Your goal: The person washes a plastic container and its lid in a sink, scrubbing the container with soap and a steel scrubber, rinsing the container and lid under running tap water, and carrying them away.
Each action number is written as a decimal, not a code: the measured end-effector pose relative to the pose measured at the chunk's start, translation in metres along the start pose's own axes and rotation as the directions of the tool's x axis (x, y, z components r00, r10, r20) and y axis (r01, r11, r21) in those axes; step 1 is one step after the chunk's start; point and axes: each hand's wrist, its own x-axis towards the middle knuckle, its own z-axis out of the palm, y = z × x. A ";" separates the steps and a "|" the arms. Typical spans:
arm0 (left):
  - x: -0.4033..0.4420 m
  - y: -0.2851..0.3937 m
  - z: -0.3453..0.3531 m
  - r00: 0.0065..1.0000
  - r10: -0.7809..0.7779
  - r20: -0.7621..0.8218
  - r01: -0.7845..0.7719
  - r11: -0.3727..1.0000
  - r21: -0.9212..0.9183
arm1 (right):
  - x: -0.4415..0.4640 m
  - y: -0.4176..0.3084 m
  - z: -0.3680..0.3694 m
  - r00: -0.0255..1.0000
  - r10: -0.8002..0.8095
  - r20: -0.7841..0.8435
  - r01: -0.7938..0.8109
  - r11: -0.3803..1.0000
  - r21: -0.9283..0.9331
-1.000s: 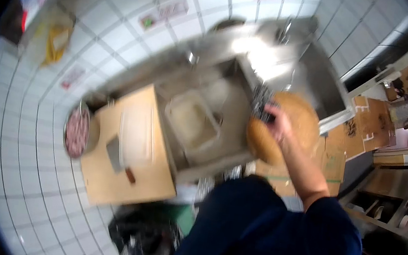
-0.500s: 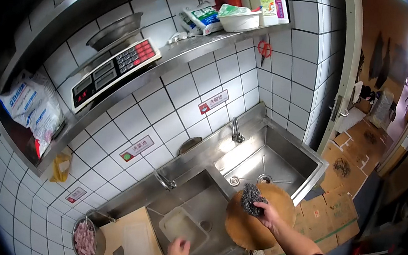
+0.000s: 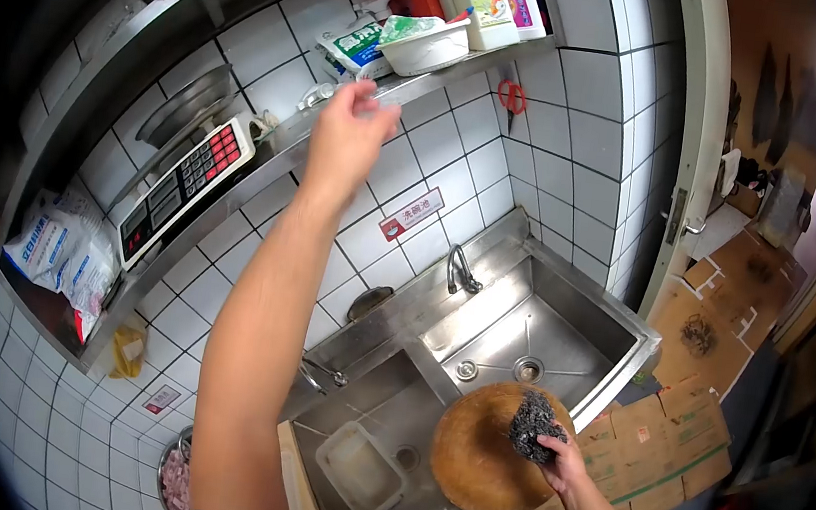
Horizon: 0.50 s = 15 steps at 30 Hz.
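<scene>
My left hand (image 3: 349,137) is raised at the shelf edge, just below a white tub (image 3: 425,46) and a green-and-white packet (image 3: 359,48). Its fingers are partly spread and nothing shows in them. Low on the right, my right hand (image 3: 561,460) grips a dark metal scouring pad (image 3: 534,426). That pad is over the right side of a round wooden board (image 3: 481,455), which rests across the sink's front edge.
A double steel sink (image 3: 561,323) has a faucet (image 3: 463,270) and a plastic tray (image 3: 362,468) in its left basin. The shelf (image 3: 291,131) carries a scale (image 3: 190,180) and bottles (image 3: 477,1). Red scissors (image 3: 511,98) hang on the wall. Cardboard (image 3: 658,445) covers the floor.
My left hand has risen from over the left basin to the shelf. The scouring pad has moved slightly right and down in my right hand. The view has tilted up since the first frame.
</scene>
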 end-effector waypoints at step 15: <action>0.118 -0.002 0.039 0.987 -0.130 -0.094 0.151 0.950 0.275 | -0.013 -0.018 -0.016 0.998 -0.054 -0.039 0.055 0.998 0.013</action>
